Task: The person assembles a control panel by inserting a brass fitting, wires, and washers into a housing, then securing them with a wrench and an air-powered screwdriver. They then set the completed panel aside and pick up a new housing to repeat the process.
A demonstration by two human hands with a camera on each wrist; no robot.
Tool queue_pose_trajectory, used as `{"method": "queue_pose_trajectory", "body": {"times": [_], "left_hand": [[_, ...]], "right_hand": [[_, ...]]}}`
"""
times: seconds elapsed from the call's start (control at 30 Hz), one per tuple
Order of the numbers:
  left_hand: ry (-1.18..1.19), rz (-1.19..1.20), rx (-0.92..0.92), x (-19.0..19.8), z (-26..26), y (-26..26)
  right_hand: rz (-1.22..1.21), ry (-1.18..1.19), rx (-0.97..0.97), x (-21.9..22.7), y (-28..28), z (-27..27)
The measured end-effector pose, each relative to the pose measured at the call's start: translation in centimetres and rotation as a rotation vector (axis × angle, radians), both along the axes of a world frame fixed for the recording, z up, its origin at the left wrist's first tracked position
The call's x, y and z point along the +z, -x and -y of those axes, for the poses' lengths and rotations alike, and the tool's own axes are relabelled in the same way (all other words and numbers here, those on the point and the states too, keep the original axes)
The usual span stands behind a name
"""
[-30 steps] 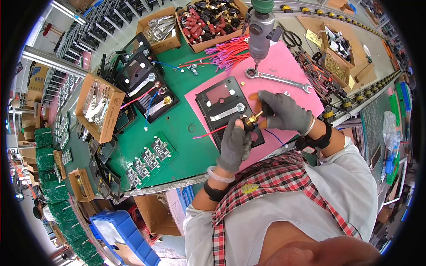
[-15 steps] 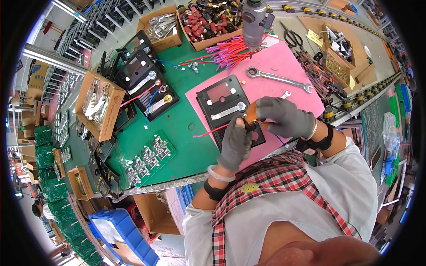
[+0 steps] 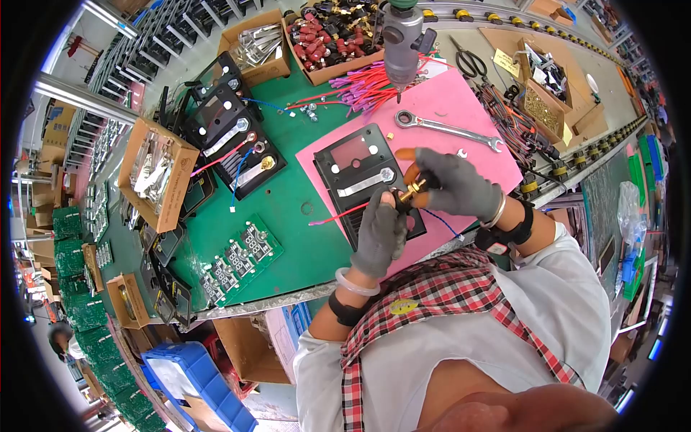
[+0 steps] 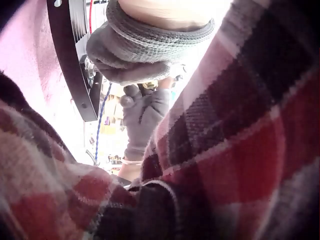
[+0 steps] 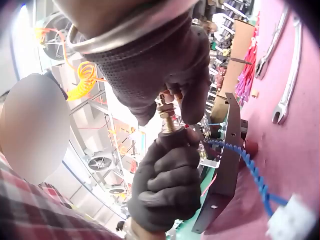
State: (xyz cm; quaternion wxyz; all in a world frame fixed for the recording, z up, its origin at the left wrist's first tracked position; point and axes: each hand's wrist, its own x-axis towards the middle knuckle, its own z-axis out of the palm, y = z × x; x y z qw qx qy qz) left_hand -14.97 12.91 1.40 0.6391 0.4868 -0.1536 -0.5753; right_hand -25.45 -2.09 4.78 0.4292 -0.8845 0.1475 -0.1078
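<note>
My gloved left hand (image 3: 378, 237) grips the black base of a terminal post (image 5: 172, 138), its brass threaded stud pointing out of the fist. Bare fingertips of my gloved right hand (image 3: 458, 186) pinch the brass parts at the stud's end; in the right wrist view this hand (image 5: 155, 70) is right above the left. Under both hands lies a black panel (image 3: 353, 153) with a bolted metal strip (image 3: 366, 183). A red wire (image 3: 338, 214) comes out by the left hand, and a blue twisted wire (image 5: 250, 167) ends in a white connector (image 5: 291, 220).
A ratchet wrench (image 3: 450, 131) lies on the pink mat (image 3: 493, 108), beneath a hanging power screwdriver (image 3: 400, 54). Finished-looking black panels (image 3: 237, 144) and circuit boards (image 3: 241, 259) are on the left. Boxes of red and black terminals (image 3: 331, 43) and metal strips (image 3: 259, 50) stand behind.
My right fingers closed over the brass stud, then swung back with the index finger raised, exposing the brass again. The left hand kept its grip. The hanging screwdriver drifted left.
</note>
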Motion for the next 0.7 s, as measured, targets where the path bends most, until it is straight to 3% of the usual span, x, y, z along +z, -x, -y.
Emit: {"method": "queue_pose_trajectory", "body": {"times": [0.03, 0.07, 0.17, 0.2, 0.3, 0.33, 0.47, 0.57, 0.6, 0.7], "left_hand": [[0.0, -0.032, 0.007, 0.0, 0.0, 0.0], [-0.001, -0.065, 0.018, 0.1, -0.1, -0.2], [-0.035, -0.098, 0.062, 0.5, -0.7, -0.8], [-0.021, -0.081, 0.057, 0.3, -0.7, -0.8], [0.023, -0.043, 0.043, -0.4, -0.3, 0.0], [0.02, -0.04, 0.031, -0.5, -0.1, 0.1], [-0.024, -0.043, 0.031, -0.3, -0.3, -0.1], [-0.028, -0.04, 0.03, 0.1, -0.5, -0.3], [0.005, -0.027, 0.03, 0.0, -0.5, -0.4], [0.014, -0.059, 0.044, 0.2, -0.8, -0.9]], "right_hand": [[0.003, 0.134, 0.027, 0.1, -0.2, -0.3], [-0.199, -0.002, 0.077, 0.8, -0.6, 0.4], [-0.15, -0.246, -0.23, -2.2, -0.3, 2.9], [-0.161, -0.419, -0.235, -1.8, 0.2, 2.7], [0.004, -0.4, 0.019, -0.8, 0.1, 1.1], [0.118, -0.134, 0.049, -0.8, -0.1, 0.6], [-0.187, -0.207, 0.055, 0.2, -0.5, 0.3], [-0.018, 0.066, 0.161, 0.8, 0.0, 0.1], [0.172, 0.192, 0.167, 0.6, -0.1, 0.1], [0.023, -0.424, -0.104, 2.0, 0.4, 1.0]]}}
